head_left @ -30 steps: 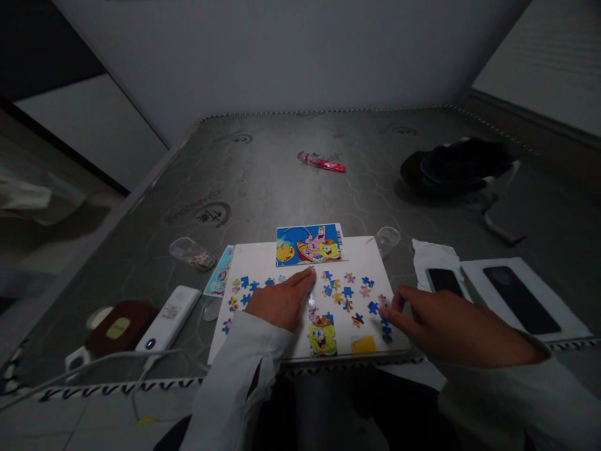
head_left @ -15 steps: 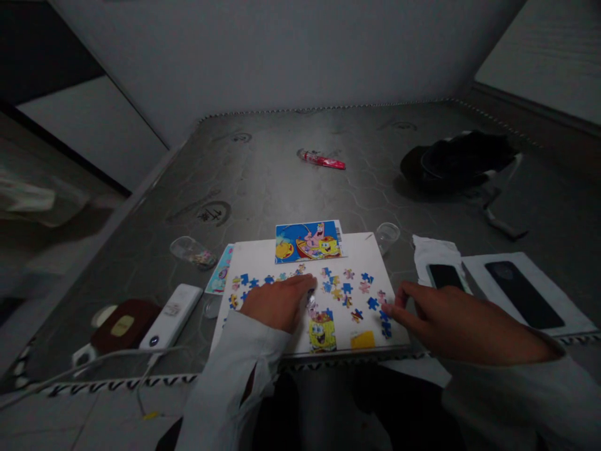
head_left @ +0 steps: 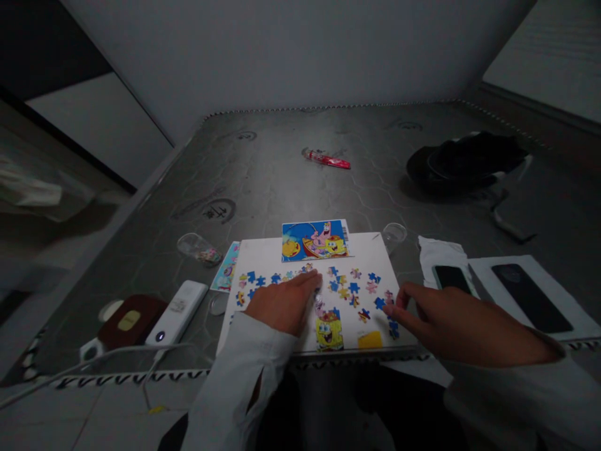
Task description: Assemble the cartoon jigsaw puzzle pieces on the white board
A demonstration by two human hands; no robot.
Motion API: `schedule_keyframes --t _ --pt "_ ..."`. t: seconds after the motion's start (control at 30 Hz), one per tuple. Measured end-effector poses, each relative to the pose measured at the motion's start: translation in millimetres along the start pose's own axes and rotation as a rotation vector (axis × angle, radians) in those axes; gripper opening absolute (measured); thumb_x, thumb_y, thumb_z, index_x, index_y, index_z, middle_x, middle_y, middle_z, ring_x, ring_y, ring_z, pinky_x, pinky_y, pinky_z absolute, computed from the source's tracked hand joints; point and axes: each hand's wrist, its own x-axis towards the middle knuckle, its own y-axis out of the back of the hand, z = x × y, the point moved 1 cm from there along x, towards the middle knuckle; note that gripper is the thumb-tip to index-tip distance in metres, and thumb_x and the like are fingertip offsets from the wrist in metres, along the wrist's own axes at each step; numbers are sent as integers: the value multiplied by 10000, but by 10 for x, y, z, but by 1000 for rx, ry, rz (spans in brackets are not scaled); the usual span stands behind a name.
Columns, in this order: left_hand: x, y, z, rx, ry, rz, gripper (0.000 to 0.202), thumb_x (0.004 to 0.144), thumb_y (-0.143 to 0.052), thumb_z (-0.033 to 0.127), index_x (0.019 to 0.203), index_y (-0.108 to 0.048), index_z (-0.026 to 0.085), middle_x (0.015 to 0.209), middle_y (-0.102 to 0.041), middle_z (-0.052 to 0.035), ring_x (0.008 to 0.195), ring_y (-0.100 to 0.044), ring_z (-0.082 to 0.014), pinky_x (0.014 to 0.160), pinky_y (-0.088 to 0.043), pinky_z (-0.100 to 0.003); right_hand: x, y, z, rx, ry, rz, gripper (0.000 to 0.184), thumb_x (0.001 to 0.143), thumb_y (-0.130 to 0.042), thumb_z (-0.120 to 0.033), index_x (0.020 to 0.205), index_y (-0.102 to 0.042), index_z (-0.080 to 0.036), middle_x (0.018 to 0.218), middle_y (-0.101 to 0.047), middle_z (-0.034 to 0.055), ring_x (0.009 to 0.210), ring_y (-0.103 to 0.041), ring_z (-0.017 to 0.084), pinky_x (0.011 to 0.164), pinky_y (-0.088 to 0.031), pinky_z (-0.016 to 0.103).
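A: Clear cup (head_left: 191, 243) on the left, tipped on its side, and what's in there?

B: Small colourful bits (head_left: 210, 255), gathered at the end nearest the board! They look like puzzle pieces, though they're too small to be sure.

A: And the other clear cup (head_left: 394, 233), just off the far right corner of the white board (head_left: 258, 252)?

B: See-through, but too dim to read what it holds. A clear round lid (head_left: 218, 305) lies by the board's left edge, beside the white device (head_left: 178, 312).

A: To the hands! Left hand (head_left: 280, 305)?

B: Palm down over the middle of the board, forefinger stretched forward, the other fingers mostly hidden. I can't tell whether it grips anything.

A: Right hand (head_left: 451, 322)?

B: At the board's right edge, thumb and forefinger curved toward each other, tips right by the blue pieces. Whether one is pinched, I can't tell.

A: And the puzzle itself?

B: Loose pieces (head_left: 354, 288) scattered across the board on both sides of the left hand, a joined yellow-and-blue section (head_left: 329, 332) near the front edge, and the picture card (head_left: 315, 240) at the back!
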Motion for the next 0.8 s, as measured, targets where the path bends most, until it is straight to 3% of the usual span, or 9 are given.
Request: schedule_keyframes --t 0.23,0.5,0.8 --pt "30 -102 230 -53 -134 -58 598 889 -574 253 1468 -428 292 1570 -413 -56 1062 -698 -327 802 -617 -537 -34 45 -161 -70 -40 -4 395 935 -398 -579 1029 -650 -290 903 -722 87 819 -688 296 599 -399 369" --pt "32 -38 119 -66 29 -114 599 904 -471 137 1481 -402 284 1592 -367 -59 1153 -656 -334 882 -584 -582 -11 6 -135 -68 -26 26 416 916 -401 -603 1006 -659 -289 901 -725 85 805 -685 289 602 -408 374" --pt "56 -56 207 -55 -56 -46 608 903 -498 165 1493 -398 272 1588 -379 -83 1096 -681 -344 807 -612 -555 -23 58 -151 -76 -47 -24 403 945 -375 -583 1047 -631 -289 955 -734 93 873 -691 311 629 -414 395"
